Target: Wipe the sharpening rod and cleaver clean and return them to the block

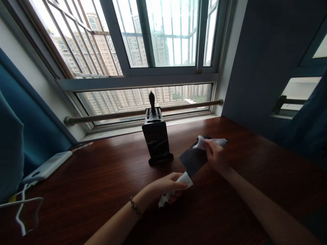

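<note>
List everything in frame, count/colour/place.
knife block: 1, black, table centre, one black handle sticking out
cleaver blade: 1, dark, between the hands
tissue: 2 pieces, white, one in each hand
power bank: 1, white, table's left edge
cable: 1, white, lower left
table: 1, dark brown wood
rail: 1, brownish, across window
curtain: blue, left
left hand: holds tissue
right hand: holds tissue on blade

Two bare forearms, no sleeves in view.
Left hand (166, 186): beaded bracelet (135, 207) around the wrist. Right hand (216, 156): nothing worn on wrist or fingers.
</note>
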Tool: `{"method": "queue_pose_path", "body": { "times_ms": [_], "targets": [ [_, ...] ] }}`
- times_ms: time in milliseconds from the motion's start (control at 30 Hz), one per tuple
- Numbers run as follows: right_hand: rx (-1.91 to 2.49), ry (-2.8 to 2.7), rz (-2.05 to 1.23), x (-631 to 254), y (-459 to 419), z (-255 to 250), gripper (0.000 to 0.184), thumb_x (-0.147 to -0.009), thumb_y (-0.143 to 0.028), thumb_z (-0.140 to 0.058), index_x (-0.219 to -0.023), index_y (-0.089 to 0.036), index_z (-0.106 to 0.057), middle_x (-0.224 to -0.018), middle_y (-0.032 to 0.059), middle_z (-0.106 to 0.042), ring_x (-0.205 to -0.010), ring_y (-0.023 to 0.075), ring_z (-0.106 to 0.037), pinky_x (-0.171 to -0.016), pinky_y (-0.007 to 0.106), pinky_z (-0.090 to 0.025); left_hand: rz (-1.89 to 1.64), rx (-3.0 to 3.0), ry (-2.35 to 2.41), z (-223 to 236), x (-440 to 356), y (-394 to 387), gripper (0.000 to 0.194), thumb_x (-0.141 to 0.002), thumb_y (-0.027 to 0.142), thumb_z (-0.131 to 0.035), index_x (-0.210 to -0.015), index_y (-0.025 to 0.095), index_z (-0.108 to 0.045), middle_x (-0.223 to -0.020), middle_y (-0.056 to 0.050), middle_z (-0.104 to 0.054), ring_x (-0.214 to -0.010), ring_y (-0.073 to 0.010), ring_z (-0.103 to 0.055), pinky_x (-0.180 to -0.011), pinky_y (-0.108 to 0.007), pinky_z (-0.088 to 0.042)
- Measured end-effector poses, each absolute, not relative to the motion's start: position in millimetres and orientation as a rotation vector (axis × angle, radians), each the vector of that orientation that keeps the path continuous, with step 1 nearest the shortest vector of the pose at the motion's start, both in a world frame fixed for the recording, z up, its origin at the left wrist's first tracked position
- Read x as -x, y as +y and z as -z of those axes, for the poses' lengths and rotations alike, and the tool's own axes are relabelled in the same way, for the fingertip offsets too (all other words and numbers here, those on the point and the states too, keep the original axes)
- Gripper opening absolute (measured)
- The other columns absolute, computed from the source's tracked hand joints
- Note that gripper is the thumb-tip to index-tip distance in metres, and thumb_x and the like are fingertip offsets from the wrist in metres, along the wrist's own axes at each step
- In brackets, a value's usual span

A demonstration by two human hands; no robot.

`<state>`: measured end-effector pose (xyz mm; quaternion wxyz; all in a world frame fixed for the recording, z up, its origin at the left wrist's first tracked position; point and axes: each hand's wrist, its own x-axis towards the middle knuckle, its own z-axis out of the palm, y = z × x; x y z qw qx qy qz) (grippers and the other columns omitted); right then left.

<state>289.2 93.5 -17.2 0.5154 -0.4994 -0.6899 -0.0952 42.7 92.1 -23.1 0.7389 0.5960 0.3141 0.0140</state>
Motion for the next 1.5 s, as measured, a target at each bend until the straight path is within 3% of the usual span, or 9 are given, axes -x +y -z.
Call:
{"method": "queue_pose_path", "body": {
  "times_ms": [67, 133, 400, 600, 767, 1000, 1200, 1333, 1500],
  "targets": [
    [1.058, -2.01, 0.199, -269.9, 90.3, 25.9, 0.026, -0.092, -0.019, -0.04, -0.11, -0.016, -0.059, -0.116, 0.0092, -0.059, -0.111, 0.0237, -0.05, -0.096, 0.038, -0.039, -0.008, -1.326, 0.679, 24.7, -43.4, 94.6, 0.029, -0.078, 0.036, -0.06, -0.096, 0.019, -0.044, -0.058, 0.006, -0.043, -0.039, -0.0073, -0.041, -0.037, -0.018, -0.035],
    [0.958, -2.151, 0.119, -258.5, 89.7, 33.6, 0.028, -0.092, -0.017, -0.041, -0.116, -0.017, -0.057, -0.126, 0.0061, -0.054, -0.121, 0.0222, -0.043, -0.103, 0.039, -0.035, 0.025, -1.343, 0.696, 26.0, -44.2, 97.0, 0.029, -0.078, 0.036, -0.059, -0.094, 0.019, -0.043, -0.057, 0.006, -0.045, -0.039, -0.0086, -0.043, -0.037, -0.019, -0.037],
    [0.836, -2.246, -0.059, -253.5, 87.8, 33.7, 0.027, -0.092, -0.017, -0.044, -0.116, -0.017, -0.057, -0.126, 0.0046, -0.054, -0.122, 0.0191, -0.042, -0.102, 0.037, -0.038, 0.042, -1.342, 0.648, 31.5, -43.6, 102.6, 0.031, -0.073, 0.033, -0.066, -0.091, 0.018, -0.045, -0.052, 0.006, -0.047, -0.035, -0.0093, -0.042, -0.032, -0.017, -0.032],
    [1.082, -2.056, 0.14, -255.0, 90.9, 38.2, 0.026, -0.089, -0.013, -0.046, -0.111, -0.016, -0.059, -0.116, 0.0063, -0.059, -0.111, 0.021, -0.048, -0.1, 0.04, -0.038, 0.024, -1.257, 0.592, 26.7, -42.3, 104.1, 0.038, -0.065, 0.03, -0.074, -0.083, 0.019, -0.043, -0.05, 0.008, -0.044, -0.036, -0.0079, -0.039, -0.034, -0.02, -0.037],
    [1.038, -2.124, 0.041, -249.9, 82.8, 33.3, 0.007, -0.086, -0.02, -0.055, -0.086, -0.017, -0.062, -0.092, 0.0038, -0.061, -0.088, 0.0182, -0.052, -0.081, 0.033, -0.043, 0.001, -1.235, 0.558, 30.9, -38.9, 106.1, 0.032, -0.067, 0.025, -0.07, -0.083, 0.019, -0.043, -0.051, 0.007, -0.046, -0.037, -0.0088, -0.04, -0.036, -0.02, -0.037],
    [1.425, -2.026, 0.178, -241.7, 72.3, 28.2, 0.012, -0.085, -0.023, -0.054, -0.076, -0.016, -0.055, -0.078, 0.0044, -0.055, -0.077, 0.0192, -0.05, -0.068, 0.031, -0.035, -0.019, -1.217, 0.506, 36.3, -38.2, 107.1, 0.028, -0.069, 0.021, -0.065, -0.085, 0.019, -0.043, -0.052, 0.006, -0.047, -0.037, -0.0084, -0.04, -0.036, -0.02, -0.037],
    [1.403, -2.009, -0.289, -228.1, 60.8, 32.4, 0.018, -0.083, -0.026, -0.053, -0.069, -0.017, -0.047, -0.067, 0.0, -0.052, -0.06, 0.0124, -0.047, -0.058, 0.026, -0.031, -0.021, -1.256, 0.568, 36.8, -40.4, 105.7, 0.031, -0.068, 0.021, -0.066, -0.091, 0.018, -0.045, -0.052, 0.006, -0.048, -0.038, -0.0099, -0.043, -0.035, -0.019, -0.036],
    [1.559, -1.898, -0.278, -228.0, 61.2, 31.8, 0.018, -0.083, -0.027, -0.053, -0.068, -0.016, -0.051, -0.065, 0.0005, -0.054, -0.059, 0.013, -0.047, -0.059, 0.027, -0.03, -0.044, -1.27, 0.569, 38.4, -40.6, 105.7, 0.03, -0.068, 0.022, -0.066, -0.09, 0.017, -0.045, -0.051, 0.006, -0.047, -0.038, -0.0097, -0.043, -0.036, -0.019, -0.036],
    [1.356, -1.992, -0.457, -228.9, 61.8, 29.7, 0.02, -0.084, -0.027, -0.051, -0.068, -0.016, -0.049, -0.065, 0.0005, -0.053, -0.059, 0.012, -0.047, -0.057, 0.025, -0.03, -0.049, -1.27, 0.589, 38.7, -40.5, 105.4, 0.031, -0.068, 0.023, -0.065, -0.091, 0.017, -0.045, -0.052, 0.006, -0.048, -0.037, -0.0101, -0.044, -0.034, -0.018, -0.032]
  ]
}}
